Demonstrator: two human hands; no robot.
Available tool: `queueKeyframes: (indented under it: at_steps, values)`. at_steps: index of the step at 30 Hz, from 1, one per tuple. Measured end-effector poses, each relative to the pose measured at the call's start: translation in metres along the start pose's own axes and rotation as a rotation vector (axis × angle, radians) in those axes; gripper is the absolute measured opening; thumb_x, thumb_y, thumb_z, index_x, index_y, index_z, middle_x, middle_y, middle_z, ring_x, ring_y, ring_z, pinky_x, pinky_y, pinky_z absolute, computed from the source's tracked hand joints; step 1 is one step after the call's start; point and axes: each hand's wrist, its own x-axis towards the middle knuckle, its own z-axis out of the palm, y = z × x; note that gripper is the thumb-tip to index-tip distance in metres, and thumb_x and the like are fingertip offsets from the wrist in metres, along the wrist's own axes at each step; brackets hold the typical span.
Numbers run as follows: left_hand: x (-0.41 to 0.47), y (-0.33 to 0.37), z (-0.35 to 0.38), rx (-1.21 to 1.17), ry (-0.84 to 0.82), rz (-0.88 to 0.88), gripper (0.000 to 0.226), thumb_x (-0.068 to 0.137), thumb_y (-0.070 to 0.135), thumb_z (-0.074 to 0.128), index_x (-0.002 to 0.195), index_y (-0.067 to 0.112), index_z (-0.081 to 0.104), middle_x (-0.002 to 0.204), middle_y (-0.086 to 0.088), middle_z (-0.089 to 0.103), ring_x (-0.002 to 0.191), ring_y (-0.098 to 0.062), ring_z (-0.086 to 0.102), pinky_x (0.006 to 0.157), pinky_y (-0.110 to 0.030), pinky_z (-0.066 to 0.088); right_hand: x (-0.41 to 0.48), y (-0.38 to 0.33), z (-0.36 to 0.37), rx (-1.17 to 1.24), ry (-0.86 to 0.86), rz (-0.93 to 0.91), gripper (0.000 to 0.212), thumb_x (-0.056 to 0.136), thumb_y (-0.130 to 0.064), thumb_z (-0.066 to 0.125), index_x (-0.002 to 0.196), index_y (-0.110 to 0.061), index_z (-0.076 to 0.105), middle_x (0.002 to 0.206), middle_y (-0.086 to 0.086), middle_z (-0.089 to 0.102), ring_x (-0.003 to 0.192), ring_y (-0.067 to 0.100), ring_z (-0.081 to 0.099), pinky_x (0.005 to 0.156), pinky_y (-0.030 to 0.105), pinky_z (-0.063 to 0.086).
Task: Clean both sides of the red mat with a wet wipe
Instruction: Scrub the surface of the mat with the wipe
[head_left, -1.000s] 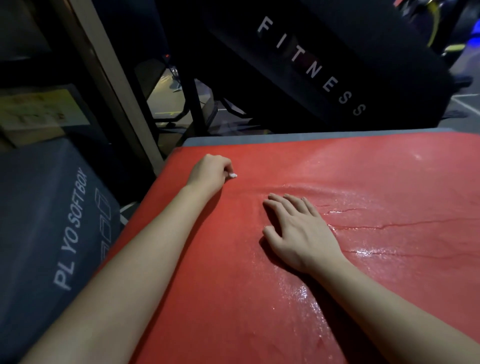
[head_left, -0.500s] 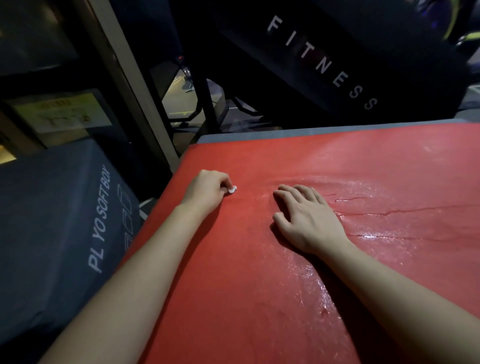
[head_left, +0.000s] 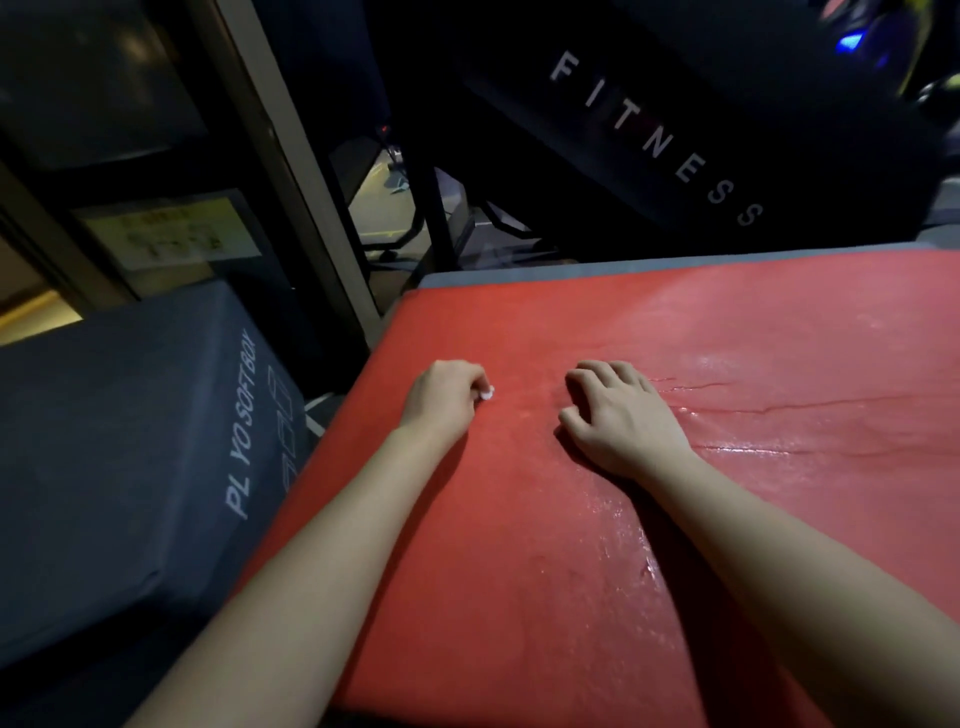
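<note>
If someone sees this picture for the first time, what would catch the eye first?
The large red mat fills the lower right, shining wet on its right part. On it the left hand grips a small white wipe, and the right hand rests beside it.

The red mat (head_left: 519, 545) lies flat under both hands. Its surface glistens wet beside and to the right of the right hand (head_left: 618, 421), where thin crease lines run off rightward from the knuckles. Around the left hand (head_left: 441, 400) it looks duller. The wet wipe (head_left: 487, 394) is a small white wad (only its tip shows) pinched in the left hand's curled fingers, on the side facing the right hand, low against the mat.
</note>
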Motion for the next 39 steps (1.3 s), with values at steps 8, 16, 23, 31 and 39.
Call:
queueKeyframes:
  at_steps: [8,16,23,31,39]
  values:
    - [-0.02,0.026,-0.03,0.12,-0.091,-0.056,0.015,0.088,0.014,0.07,0.095,0.025,0.077,0.106,-0.009,0.072,0.102,-0.035,0.067,0.082,-0.034,0.052,-0.069,-0.032,-0.019,0.016,-0.089,0.192,0.037,0.093,-0.037,0.038,0.115,-0.014,0.056,0.13,0.006,0.056,0.126,0.028,0.047,0.108,0.045,0.033]
    - [-0.03,0.024,-0.031,0.079,-0.112,-0.042,0.014,0.088,0.011,0.07,0.088,0.023,0.077,0.094,-0.004,0.075,0.093,-0.027,0.069,0.084,-0.036,0.055,-0.13,-0.028,-0.011,-0.02,-0.117,0.139,0.068,0.1,-0.054,0.019,0.159,-0.021,0.014,0.167,0.0,0.008,0.154,0.019,0.003,0.125,0.044,0.0]
    - [-0.085,0.007,-0.027,0.047,-0.081,-0.07,0.007,0.086,0.021,0.074,0.09,0.028,0.075,0.096,-0.003,0.075,0.093,-0.028,0.068,0.078,-0.035,0.053,-0.129,-0.028,-0.007,-0.041,-0.058,0.135,0.067,0.098,-0.053,0.023,0.157,-0.02,0.023,0.166,0.001,0.017,0.153,0.021,0.011,0.125,0.045,0.005]
    - [-0.079,0.04,-0.03,0.02,-0.008,-0.189,0.019,0.091,0.008,0.059,0.098,0.018,0.074,0.103,-0.004,0.074,0.099,-0.031,0.066,0.077,-0.03,0.046,-0.13,-0.031,-0.01,-0.035,-0.037,0.132,0.064,0.098,-0.052,0.028,0.154,-0.02,0.032,0.163,0.001,0.026,0.151,0.022,0.018,0.124,0.046,0.01]
    - [-0.15,0.022,-0.034,0.024,0.013,-0.101,0.011,0.092,0.017,0.068,0.094,0.025,0.075,0.103,-0.002,0.074,0.1,-0.029,0.067,0.081,-0.036,0.052,-0.134,-0.031,-0.015,-0.026,-0.054,0.122,0.061,0.1,-0.049,0.027,0.153,-0.019,0.033,0.163,0.003,0.026,0.151,0.023,0.019,0.124,0.046,0.01]
